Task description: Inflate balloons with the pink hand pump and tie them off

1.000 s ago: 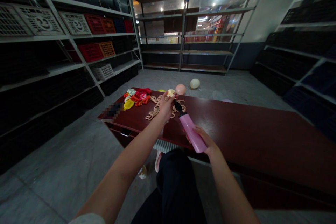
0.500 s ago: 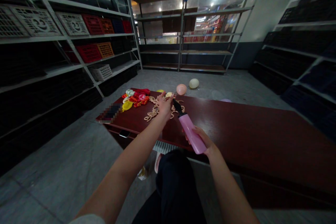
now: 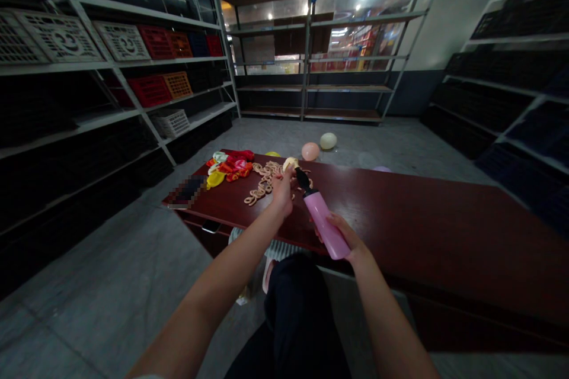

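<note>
My right hand is wrapped round the pink barrel of a balloon pump, which tilts up and to the left. Its black nozzle end reaches my left hand. There, my left fingers are closed at the base of a small cream balloon, by the nozzle tip; the exact grip is too small to make out. Beneath and beside that hand lies a heap of tan, curled strips. A pile of red, yellow and white uninflated balloons rests farther left on the table.
The dark red table stretches to the right. A blurred-out dark object lies at its left corner. Beyond the table, a peach balloon and a pale balloon are on the floor side. Shelves with crates line the left.
My left fingers have drawn together at the nozzle, and the cream balloon now shows larger above them. The peach balloon has shifted slightly right. My right hand and the pump have hardly moved.
</note>
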A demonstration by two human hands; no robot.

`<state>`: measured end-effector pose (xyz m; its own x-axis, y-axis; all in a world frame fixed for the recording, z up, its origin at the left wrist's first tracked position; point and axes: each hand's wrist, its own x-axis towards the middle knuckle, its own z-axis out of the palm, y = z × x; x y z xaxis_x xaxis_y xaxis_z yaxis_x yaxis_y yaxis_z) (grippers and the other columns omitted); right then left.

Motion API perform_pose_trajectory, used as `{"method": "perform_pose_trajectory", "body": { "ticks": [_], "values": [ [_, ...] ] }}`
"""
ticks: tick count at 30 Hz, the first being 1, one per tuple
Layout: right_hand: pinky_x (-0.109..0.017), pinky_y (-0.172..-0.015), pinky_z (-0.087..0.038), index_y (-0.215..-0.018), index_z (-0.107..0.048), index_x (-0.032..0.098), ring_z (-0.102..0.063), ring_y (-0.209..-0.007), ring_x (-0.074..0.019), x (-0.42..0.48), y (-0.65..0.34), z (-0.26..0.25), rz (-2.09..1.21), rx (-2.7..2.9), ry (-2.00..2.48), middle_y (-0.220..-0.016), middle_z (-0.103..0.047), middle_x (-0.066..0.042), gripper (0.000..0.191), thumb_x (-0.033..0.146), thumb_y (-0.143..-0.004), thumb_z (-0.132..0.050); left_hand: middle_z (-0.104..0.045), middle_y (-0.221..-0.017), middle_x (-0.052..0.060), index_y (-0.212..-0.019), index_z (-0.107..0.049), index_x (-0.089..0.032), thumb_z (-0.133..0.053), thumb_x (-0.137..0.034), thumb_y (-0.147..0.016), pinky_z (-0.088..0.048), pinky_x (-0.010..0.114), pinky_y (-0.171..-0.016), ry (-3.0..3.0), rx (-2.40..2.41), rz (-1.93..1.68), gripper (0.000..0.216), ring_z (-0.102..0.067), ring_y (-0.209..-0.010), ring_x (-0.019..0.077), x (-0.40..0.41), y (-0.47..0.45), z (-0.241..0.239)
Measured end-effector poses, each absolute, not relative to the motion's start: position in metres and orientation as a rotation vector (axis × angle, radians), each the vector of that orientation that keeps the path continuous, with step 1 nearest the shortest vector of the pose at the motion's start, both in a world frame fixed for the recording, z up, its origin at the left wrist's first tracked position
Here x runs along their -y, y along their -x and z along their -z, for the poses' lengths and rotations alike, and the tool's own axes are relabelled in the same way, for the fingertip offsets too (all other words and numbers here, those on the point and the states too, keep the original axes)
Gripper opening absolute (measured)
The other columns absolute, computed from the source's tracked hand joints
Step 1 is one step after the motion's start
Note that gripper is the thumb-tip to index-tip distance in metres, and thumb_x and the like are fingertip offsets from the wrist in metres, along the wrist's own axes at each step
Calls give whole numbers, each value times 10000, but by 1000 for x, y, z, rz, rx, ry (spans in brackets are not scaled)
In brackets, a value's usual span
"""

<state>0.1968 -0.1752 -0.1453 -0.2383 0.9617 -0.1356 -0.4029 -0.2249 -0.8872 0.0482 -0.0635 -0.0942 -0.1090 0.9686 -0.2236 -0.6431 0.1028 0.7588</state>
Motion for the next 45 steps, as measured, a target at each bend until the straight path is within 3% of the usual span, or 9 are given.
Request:
{"method": "perform_pose_trajectory", "body": {
  "ticks": [3,6,10,21,27,32,35,39,45],
  "values": [
    [-218,-499,-532,-1043,-697,186,-651,-607,-130,175,-198,147,-1668,925,904,-865,-751,-41,506,517,-682,-825,-740,-900,62,-1018,-636,-170,-693,-471,-900,-470,201,-552,-554,-928,-1399,328,-680,-604,112,67,-47,98],
    [-230,-491,-529,-1048,-692,192,-653,-604,-135,174,-199,148,-1670,951,913,-891,-753,-43,519,518,-666,-822,-756,-960,128,-1022,-681,-144,-552,-587,-950,-533,261,-633,-604,-801,-1268,467,-734,-772,191,63,-43,92],
    [-231,-495,-516,-1067,-689,177,-637,-587,-140,175,-199,147,-1708,982,931,-777,-729,-37,542,529,-673,-809,-760,-1072,158,-1059,-685,-138,-389,-555,-1025,-569,309,-750,-584,-575,-1177,513,-736,-944,223,50,-38,75],
    [-227,-486,-485,-997,-703,157,-607,-572,-140,177,-197,139,-1686,1042,897,-731,-711,-43,483,523,-692,-778,-758,-1108,170,-1193,-709,-144,-617,-408,-965,-557,309,-715,-641,-565,-902,360,-724,-828,208,52,-40,81],
    [-243,-517,-502,-1094,-706,203,-632,-607,-135,174,-196,146,-1689,1040,947,-904,-748,-50,552,508,-650,-829,-720,-819,92,-1193,-696,-125,-649,-390,-945,-544,335,-734,-561,-414,-799,366,-695,-773,201,52,-13,74],
    [-238,-588,-494,-1216,-674,222,-642,-671,-133,178,-191,142,-1651,1100,989,-972,-753,-52,589,474,-705,-826,-438,-502,-55,-1144,-681,-100,-674,-538,-897,-501,289,-584,-472,-386,-776,503,-508,-490,127,58,-14,61],
    [-260,-660,-505,-1302,-628,223,-663,-751,-160,183,-185,137,-1605,1184,1042,-996,-758,-61,612,467,-764,-785,-313,-455,-96,-1020,-697,-119,-695,-571,-869,-380,225,-449,-534,-473,-810,477,-311,-381,72,64,-19,56],
    [-310,-795,-520,-1293,-622,240,-668,-934,-210,187,-171,136,-1451,1326,1156,-1107,-735,-49,596,406,-746,-790,-219,-419,-101,-760,-627,-149,-658,-564,-897,-219,191,-375,-590,-626,-917,438,-208,-345,57,75,-24,57],
    [-325,-749,-493,-1152,-639,194,-618,-828,-215,178,-153,132,-1007,1537,1413,-953,-701,-20,475,330,-708,-737,-218,-421,-82,-696,-525,-168,-506,-411,-1007,-153,196,-374,-539,-707,-1119,396,-203,-337,64,77,-21,48]
  ]
}}
